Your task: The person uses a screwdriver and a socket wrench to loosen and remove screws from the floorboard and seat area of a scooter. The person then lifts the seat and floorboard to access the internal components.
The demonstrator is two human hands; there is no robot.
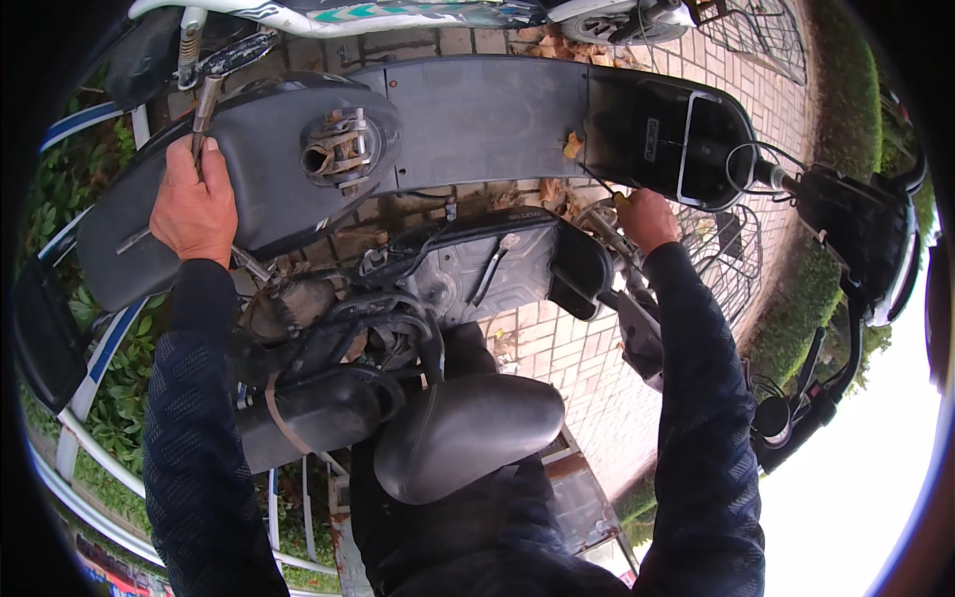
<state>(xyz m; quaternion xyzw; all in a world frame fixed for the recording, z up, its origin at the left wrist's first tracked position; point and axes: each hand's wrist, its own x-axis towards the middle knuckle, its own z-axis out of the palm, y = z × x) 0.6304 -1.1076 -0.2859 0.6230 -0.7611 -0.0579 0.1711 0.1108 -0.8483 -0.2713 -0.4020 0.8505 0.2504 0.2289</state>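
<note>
Busy at a black scooter [652,114]

Left grip [194,204] closed round a T-shaped metal tool [206,107], over the seat [274,134]; right grip [647,221] closed on a thin screwdriver-like tool [602,186], shaft aimed at the footboard [487,119] edge, contact unclear; risk: slanted shaft skidding under hard pressure, scratching plastic

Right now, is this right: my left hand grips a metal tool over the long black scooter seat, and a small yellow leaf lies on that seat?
Not quite: the small yellow leaf lies on the flat dark grey footboard, not on the long black scooter seat, as the head view shows. Your left hand does grip a metal tool over that seat.
</note>
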